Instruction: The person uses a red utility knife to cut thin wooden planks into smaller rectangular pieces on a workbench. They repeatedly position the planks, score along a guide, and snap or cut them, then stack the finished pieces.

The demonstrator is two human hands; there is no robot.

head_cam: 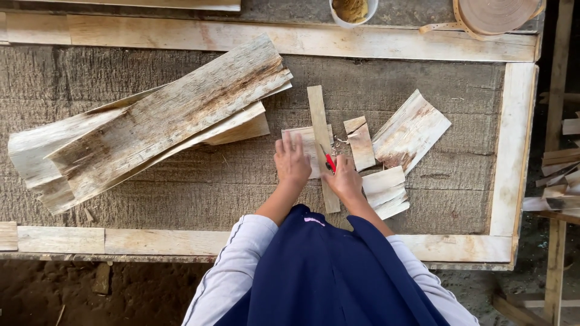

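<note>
Pale, fibrous bark sheet (308,148), roughly rectangular and flat, lies at the centre of the worktable (181,175) under the person's hands. The left hand (292,162) rests palm down on this sheet, fingers spread open and extended away from the body, pressing it to the surface. The right hand (343,178) is closed around a red-handled cutter (329,160), whose tip points up and to the left, meeting the sheet beside a narrow straight wooden strip (320,142). The strip lies lengthwise across the sheet, running from above the hands down to the near side between the two wrists. Both forearms, in light grey sleeves, converge from below over a dark blue garment.

Just to the right lie cut offcuts: a small brown-stained piece (360,142), a broader trapezoidal sheet (411,130) with dark mottling at its lower end, and a small stack of cream pieces (386,192) touching the right hand. To the left, well apart, a pile of long bark sheets (151,124) lies diagonally, rough, streaked grey and brown.

The table top is coarse, grey, grooved material framed by light wooden battens (513,151). At the far edge stand a white cup of ochre powder (353,12) and a roll of tan band (492,15). Bare brown earth shows below the table.
</note>
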